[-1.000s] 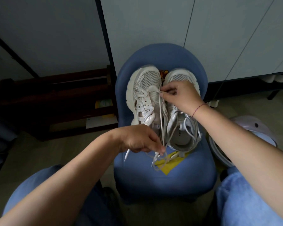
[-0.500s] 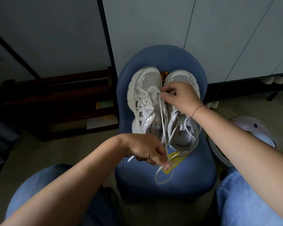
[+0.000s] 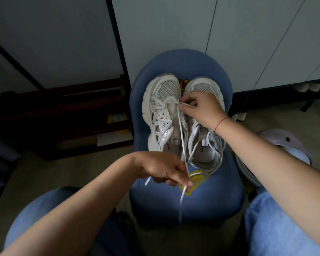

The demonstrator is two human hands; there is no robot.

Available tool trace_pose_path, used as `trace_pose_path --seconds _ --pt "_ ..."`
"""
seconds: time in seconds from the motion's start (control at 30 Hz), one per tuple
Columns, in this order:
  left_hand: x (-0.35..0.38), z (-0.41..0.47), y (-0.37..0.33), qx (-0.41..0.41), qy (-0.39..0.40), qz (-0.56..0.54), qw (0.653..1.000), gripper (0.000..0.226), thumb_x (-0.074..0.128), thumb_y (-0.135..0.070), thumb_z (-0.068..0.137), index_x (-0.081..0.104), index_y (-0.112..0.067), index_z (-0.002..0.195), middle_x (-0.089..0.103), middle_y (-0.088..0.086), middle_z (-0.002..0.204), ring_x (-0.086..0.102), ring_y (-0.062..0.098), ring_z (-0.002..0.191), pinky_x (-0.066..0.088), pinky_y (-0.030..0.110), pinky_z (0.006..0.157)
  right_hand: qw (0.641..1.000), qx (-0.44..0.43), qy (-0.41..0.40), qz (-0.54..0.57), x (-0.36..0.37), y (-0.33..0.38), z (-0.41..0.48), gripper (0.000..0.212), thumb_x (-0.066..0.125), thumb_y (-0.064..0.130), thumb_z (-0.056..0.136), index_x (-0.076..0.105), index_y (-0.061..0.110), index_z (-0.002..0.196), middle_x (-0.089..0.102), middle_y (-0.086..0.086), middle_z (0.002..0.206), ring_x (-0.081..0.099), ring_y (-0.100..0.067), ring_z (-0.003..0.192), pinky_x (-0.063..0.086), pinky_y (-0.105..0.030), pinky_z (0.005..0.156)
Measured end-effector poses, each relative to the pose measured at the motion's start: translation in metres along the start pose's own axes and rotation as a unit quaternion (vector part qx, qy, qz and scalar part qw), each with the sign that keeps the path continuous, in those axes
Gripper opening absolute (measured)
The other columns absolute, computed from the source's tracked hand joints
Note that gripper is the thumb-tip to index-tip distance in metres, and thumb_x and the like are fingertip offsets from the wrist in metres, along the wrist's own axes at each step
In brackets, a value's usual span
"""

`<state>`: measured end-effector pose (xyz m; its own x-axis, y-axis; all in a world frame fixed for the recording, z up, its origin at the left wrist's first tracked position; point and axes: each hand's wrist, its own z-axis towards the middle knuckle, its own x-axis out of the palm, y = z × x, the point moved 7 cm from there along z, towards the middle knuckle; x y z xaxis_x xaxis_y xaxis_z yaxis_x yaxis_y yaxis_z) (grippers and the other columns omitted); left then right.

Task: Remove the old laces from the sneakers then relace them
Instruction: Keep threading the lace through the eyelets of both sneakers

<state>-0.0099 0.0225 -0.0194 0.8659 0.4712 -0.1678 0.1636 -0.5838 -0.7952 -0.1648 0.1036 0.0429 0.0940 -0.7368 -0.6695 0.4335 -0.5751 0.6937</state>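
Two white mesh sneakers stand side by side, toes away from me, on a blue stool (image 3: pixel 220 196). The left sneaker (image 3: pixel 161 111) has its eyelets mostly bare; a white lace (image 3: pixel 180 130) runs from its lowest eyelets back toward me. My right hand (image 3: pixel 201 106) lies over the toe end of the right sneaker (image 3: pixel 203 145) and pinches the lace at the left sneaker's front eyelet. Nearer to me, my left hand (image 3: pixel 164 170) grips the lace strands in front of the heels, with the lace ends hanging below it. Loose laces spill from the right sneaker.
A yellow paper (image 3: pixel 194 183) lies on the stool under the laces. A pale purple bin (image 3: pixel 281 146) stands on the floor at the right. A dark wooden shelf (image 3: pixel 78 115) sits at the left, grey cabinet doors (image 3: pixel 229 34) behind. My jeans-clad knees flank the stool.
My left hand has pulled the lace toward me and lower, drawing it out of the left sneaker's eyelets; the hanging loop became a loose end. My right hand stayed at the front eyelet.
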Motion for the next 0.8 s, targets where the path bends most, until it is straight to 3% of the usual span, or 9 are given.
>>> trace_pose_path --seconds 0.07,0.13,0.23,0.3,0.33,0.43,0.63,0.7,0.8 --pt "-0.006 0.003 0.012 -0.048 -0.036 0.041 0.997 0.02 0.061 -0.026 0.096 0.074 -0.011 0.091 0.056 -0.005 0.062 0.038 0.005 0.045 0.032 0.016 0.047 1.0 -0.002 0.001 -0.002 0.0 0.001 0.0 0.021 0.07 0.024 0.084 0.071 0.014 0.103 0.064 0.009 0.088 0.053 0.007 0.071 0.036 0.0 0.064" --pt "-0.011 0.004 0.019 -0.072 -0.062 0.071 0.993 0.024 0.063 -0.028 0.095 0.075 -0.007 0.101 0.065 -0.007 0.075 0.054 0.002 0.059 0.046 0.016 0.06 1.0 -0.004 0.002 -0.005 0.0 0.002 -0.001 0.021 0.07 0.024 0.084 0.071 0.014 0.103 0.063 0.009 0.088 0.052 0.007 0.071 0.036 -0.001 0.065" --pt "-0.015 0.002 0.022 -0.073 -0.081 0.107 0.988 0.023 0.066 -0.031 0.092 0.077 -0.013 0.101 0.072 -0.007 0.09 0.064 -0.002 0.083 0.049 0.022 0.085 1.0 -0.004 0.0 -0.006 -0.001 0.002 -0.002 0.02 0.07 0.023 0.084 0.071 0.014 0.102 0.062 0.009 0.087 0.051 0.008 0.07 0.035 0.0 0.063" --pt "-0.019 -0.002 0.023 -0.072 -0.088 0.11 0.987 0.021 0.069 -0.033 0.09 0.078 -0.015 0.099 0.073 -0.004 0.11 0.063 0.006 0.109 0.044 0.031 0.106 1.0 -0.004 0.001 -0.007 0.0 0.002 -0.002 0.021 0.07 0.024 0.084 0.071 0.015 0.103 0.062 0.01 0.087 0.051 0.008 0.07 0.035 0.0 0.063" --pt "-0.021 -0.004 0.024 -0.072 -0.091 0.107 0.987 0.022 0.07 -0.034 0.089 0.078 -0.016 0.098 0.073 -0.003 0.113 0.063 0.009 0.112 0.041 0.035 0.11 1.0 -0.004 0.001 -0.008 0.0 0.002 -0.002 0.021 0.07 0.024 0.084 0.071 0.015 0.103 0.062 0.01 0.087 0.051 0.008 0.07 0.035 -0.001 0.063" --pt "-0.028 -0.01 0.023 -0.058 -0.106 0.088 0.989 0.021 0.073 -0.035 0.087 0.079 -0.018 0.097 0.074 -0.005 0.099 0.061 0.007 0.092 0.048 0.035 0.097 1.0 -0.005 0.0 -0.013 0.001 0.002 -0.002 0.021 0.07 0.025 0.084 0.071 0.015 0.103 0.063 0.01 0.087 0.052 0.007 0.071 0.034 0.001 0.062" --pt "-0.045 -0.011 0.017 -0.015 -0.178 -0.145 0.973 0.027 0.059 -0.02 0.097 0.064 -0.003 0.118 0.073 0.013 0.112 0.07 0.024 0.102 0.052 0.028 0.086 1.0 -0.007 -0.005 -0.016 0.0 0.004 -0.003 0.021 0.07 0.026 0.084 0.071 0.016 0.102 0.063 0.01 0.086 0.052 0.007 0.07 0.033 0.003 0.061" --pt "-0.049 -0.013 0.012 0.005 -0.224 -0.178 0.958 0.025 0.058 -0.02 0.098 0.065 -0.001 0.113 0.075 0.012 0.098 0.073 0.02 0.08 0.056 0.026 0.072 1.0 -0.009 -0.006 -0.017 0.0 0.005 -0.004 0.02 0.07 0.026 0.084 0.071 0.015 0.102 0.063 0.01 0.086 0.052 0.006 0.07 0.034 0.001 0.062" --pt "-0.065 -0.026 -0.003 0.075 -0.362 -0.167 0.914 0.015 0.057 -0.016 0.099 0.066 -0.004 0.103 0.07 0.004 0.066 0.059 0.011 0.043 0.048 0.02 0.047 1.0 -0.005 -0.003 -0.014 -0.001 0.005 -0.004 0.02 0.07 0.026 0.085 0.071 0.016 0.102 0.062 0.011 0.084 0.052 0.006 0.07 0.036 -0.003 0.064"
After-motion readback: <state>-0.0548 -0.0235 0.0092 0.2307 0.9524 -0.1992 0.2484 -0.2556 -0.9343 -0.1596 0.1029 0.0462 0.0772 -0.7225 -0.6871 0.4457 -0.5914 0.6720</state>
